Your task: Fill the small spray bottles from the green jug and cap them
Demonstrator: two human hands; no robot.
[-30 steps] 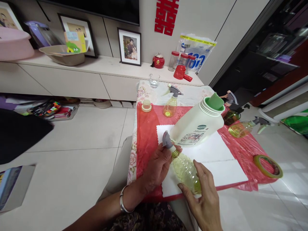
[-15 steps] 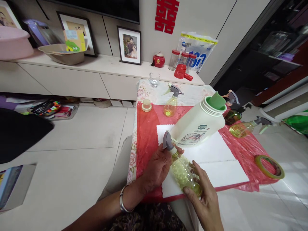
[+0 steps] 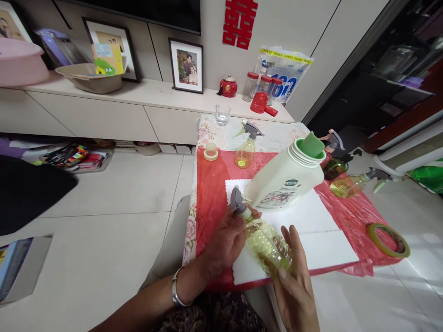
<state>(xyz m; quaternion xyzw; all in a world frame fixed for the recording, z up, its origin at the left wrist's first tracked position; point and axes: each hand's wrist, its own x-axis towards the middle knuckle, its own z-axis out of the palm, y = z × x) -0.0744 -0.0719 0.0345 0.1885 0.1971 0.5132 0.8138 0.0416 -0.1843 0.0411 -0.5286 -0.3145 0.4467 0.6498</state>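
A clear yellowish spray bottle (image 3: 265,244) with a grey trigger head lies tilted over the front of the table. My left hand (image 3: 230,235), with a silver bangle at the wrist, is closed around its neck just below the trigger head. The bottle's base rests against my right hand (image 3: 296,281), whose thumb and fingers curve around it. Just beyond stands a large pale-green jug (image 3: 282,177), uncapped, with a green funnel-like piece (image 3: 311,145) in its mouth. Its lower edge is partly behind the trigger head.
On the red plastic sheet (image 3: 211,207) are a white board (image 3: 321,244), a cream cap (image 3: 211,151), another spray bottle (image 3: 245,152) and a roll of tape (image 3: 387,240). More spray bottles (image 3: 349,184) lie at the right. A glass mug (image 3: 222,114) stands at the back edge.
The spray bottle has tilted further towards lying flat, its base swinging slightly up and right. My right hand has shifted around the base, its fingers straighter than before.
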